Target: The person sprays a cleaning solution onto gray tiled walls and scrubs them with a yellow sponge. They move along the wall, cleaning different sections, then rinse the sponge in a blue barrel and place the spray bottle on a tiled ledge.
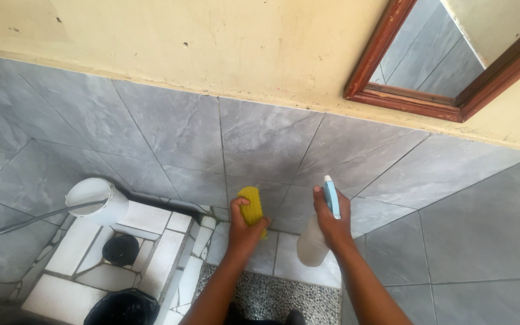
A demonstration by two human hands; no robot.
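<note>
From my remote station I log these limits. The wood-framed mirror (446, 60) is cut by the top and right edges; only its lower left corner shows. The left hand (245, 229) covers the lower part of the yellow sponge (251, 206), so I cannot read the full shape. The right hand (332, 219) wraps the neck of the spray bottle (313, 244); the trigger is hidden and the contents are not readable. Both forearms run out at the bottom edge. A black bin (121, 308) is cut by the bottom edge. The white bucket (99, 201) interior is out of sight.
</note>
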